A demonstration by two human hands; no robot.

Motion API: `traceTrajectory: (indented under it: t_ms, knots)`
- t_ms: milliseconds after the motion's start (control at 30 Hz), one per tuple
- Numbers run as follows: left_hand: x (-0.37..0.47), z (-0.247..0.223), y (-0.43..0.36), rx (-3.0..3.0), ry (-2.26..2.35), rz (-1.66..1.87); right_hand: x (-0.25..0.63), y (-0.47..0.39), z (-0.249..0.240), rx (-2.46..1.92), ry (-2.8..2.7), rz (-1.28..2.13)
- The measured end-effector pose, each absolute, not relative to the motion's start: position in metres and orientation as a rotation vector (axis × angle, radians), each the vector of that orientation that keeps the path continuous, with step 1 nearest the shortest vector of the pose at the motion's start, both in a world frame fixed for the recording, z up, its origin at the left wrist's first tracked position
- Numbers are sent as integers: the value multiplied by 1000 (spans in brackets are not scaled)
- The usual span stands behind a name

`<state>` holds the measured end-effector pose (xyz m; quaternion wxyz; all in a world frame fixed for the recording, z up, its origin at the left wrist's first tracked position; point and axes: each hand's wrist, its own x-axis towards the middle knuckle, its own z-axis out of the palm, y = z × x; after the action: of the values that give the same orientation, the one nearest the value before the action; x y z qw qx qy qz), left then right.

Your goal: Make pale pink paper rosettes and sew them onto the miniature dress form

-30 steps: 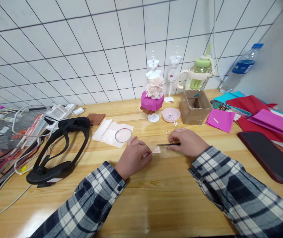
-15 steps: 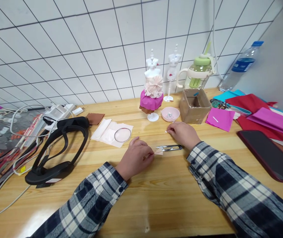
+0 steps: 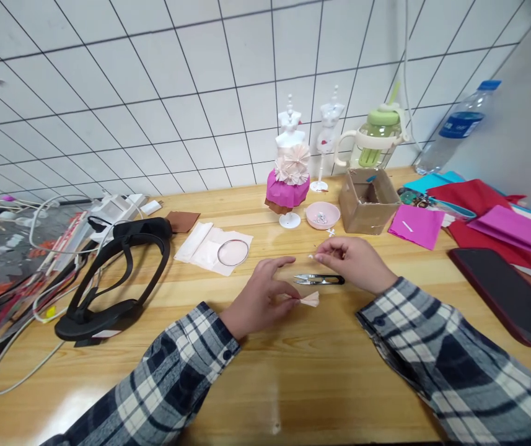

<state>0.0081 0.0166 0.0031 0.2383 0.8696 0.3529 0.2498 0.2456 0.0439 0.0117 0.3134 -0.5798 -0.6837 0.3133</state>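
Between thumb and fingertips my left hand (image 3: pixel 265 294) pinches a small pleated piece of pale pink fabric (image 3: pixel 310 300), which fans out to the right. My right hand (image 3: pixel 355 260) is closed in a pinch on a tiny white piece (image 3: pixel 311 256), too small to name. Thread snips (image 3: pixel 320 280) lie on the table between the hands, blades pointing left. Beyond my right hand stands a pink dish (image 3: pixel 323 215) with small shiny beads. Behind it, a mini dress form (image 3: pixel 289 164) wears a pale pink pleated top and a magenta skirt.
Pale fabric with a hoop (image 3: pixel 233 253) lies left of my hands, beside a black headset (image 3: pixel 111 279). A cardboard box (image 3: pixel 368 207), a second white dress form (image 3: pixel 328 133), a cup (image 3: pixel 377 136) and a bottle (image 3: pixel 460 127) line the back. Folded fabrics (image 3: pixel 520 226) and a phone (image 3: pixel 507 297) are at right.
My right hand has moved from near the dish toward me, carrying the tiny white piece. My left hand has shifted slightly right, and the pleated fabric has turned and shows more clearly.
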Motion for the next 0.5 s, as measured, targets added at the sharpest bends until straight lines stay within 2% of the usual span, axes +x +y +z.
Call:
traceTrajectory:
  t_ms: [100, 167, 367, 500]
  knots:
    - [9, 5, 14, 2185, 899, 625, 220, 34, 0, -1374, -1443, 1239]
    - [9, 6, 14, 2065, 821, 604, 206, 28, -5, -1309, -1219, 1376]
    - [7, 1, 17, 2011, 818, 693, 194, 19, -2, -1388, -1378, 1135]
    - [7, -4, 19, 2036, 885, 788, 196, 19, -1, -1350, -1438, 1198]
